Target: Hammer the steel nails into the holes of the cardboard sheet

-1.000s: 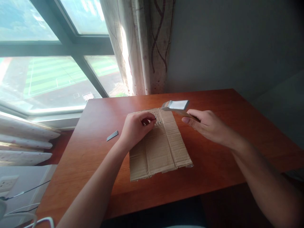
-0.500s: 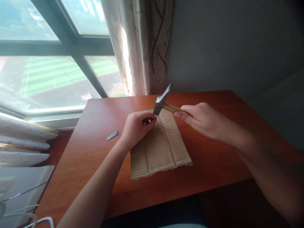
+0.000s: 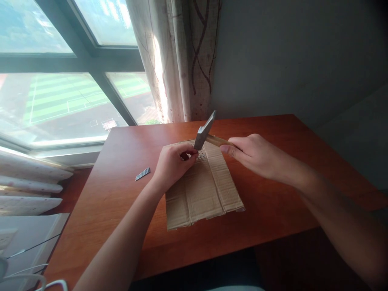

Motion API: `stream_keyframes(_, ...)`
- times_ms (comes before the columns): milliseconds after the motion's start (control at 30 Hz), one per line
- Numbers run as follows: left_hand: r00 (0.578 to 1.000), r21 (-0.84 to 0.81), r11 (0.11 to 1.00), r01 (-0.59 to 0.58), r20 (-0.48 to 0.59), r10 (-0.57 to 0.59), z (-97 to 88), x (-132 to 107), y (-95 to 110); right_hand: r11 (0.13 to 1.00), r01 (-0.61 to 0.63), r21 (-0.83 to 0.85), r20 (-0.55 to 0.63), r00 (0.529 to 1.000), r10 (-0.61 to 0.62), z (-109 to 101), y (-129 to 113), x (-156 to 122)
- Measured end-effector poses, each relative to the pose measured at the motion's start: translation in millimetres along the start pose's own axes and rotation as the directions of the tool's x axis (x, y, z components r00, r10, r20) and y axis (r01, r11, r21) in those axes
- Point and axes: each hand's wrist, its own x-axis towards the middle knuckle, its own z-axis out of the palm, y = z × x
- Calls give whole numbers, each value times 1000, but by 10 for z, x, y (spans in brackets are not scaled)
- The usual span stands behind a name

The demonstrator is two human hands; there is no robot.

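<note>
A flat piece of brown cardboard (image 3: 203, 190) lies on the reddish wooden table (image 3: 273, 202). My left hand (image 3: 172, 163) rests on its far left part, fingers pinched together on a small nail that I can barely make out. My right hand (image 3: 257, 155) is closed round the wooden handle of a hammer (image 3: 203, 131). The metal head points down, just above the pinched fingers and a patch of small dots on the cardboard.
A small bundle of nails (image 3: 142, 173) lies on the table left of my left hand. A window (image 3: 60, 81) and a patterned curtain (image 3: 182, 60) stand behind the table. White cables (image 3: 27, 279) and a white surface are at the lower left.
The hammer head turned from lying level above the cardboard to pointing down, and came close to my left fingers. My right hand shifted slightly left. My left hand stayed put.
</note>
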Motion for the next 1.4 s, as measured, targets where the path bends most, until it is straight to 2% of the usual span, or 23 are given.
stream_keyframes(267, 1000, -7, 1000, -12, -4, 12, 5, -7, -13, 1000, 0, 8, -13, 1000, 0, -16, 2, -19)
stream_keyframes(400, 1000, 1, 1000, -11, -8, 11, 1, -7, -12, 1000, 19, 14, -57, 998, -18, 13, -2, -23)
stream_keyframes(600, 999, 33, 999, -18, 32, 17, -16, -8, 5, 1000, -7, 11, 41, 999, 7, 78, 28, -6)
stream_keyframes(800, 999, 54, 999, 1, 52, -3, -18, -7, -14, 1000, -9, 25, -4, 1000, 9, 49, 30, -27)
stream_keyframes(933, 998, 120, 993, 9, 64, -17, -94, -15, 22, 1000, -20, 22, -19, 1000, 20, 39, 42, -26)
stream_keyframes(1167, 992, 347, 932, -107, 96, 78, -181, -132, 77, 1000, 2, 22, -31, 1000, -1, 36, 23, -42)
stream_keyframes(1267, 990, 362, 922, -137, 94, 110, -150, -174, 28, 999, 8, 32, -17, 1000, -7, 72, -1, -40)
stream_keyframes(1400, 988, 330, 932, -148, 81, 128, -116, -188, -49, 999, 5, 34, 60, 998, -7, 171, 16, -19)
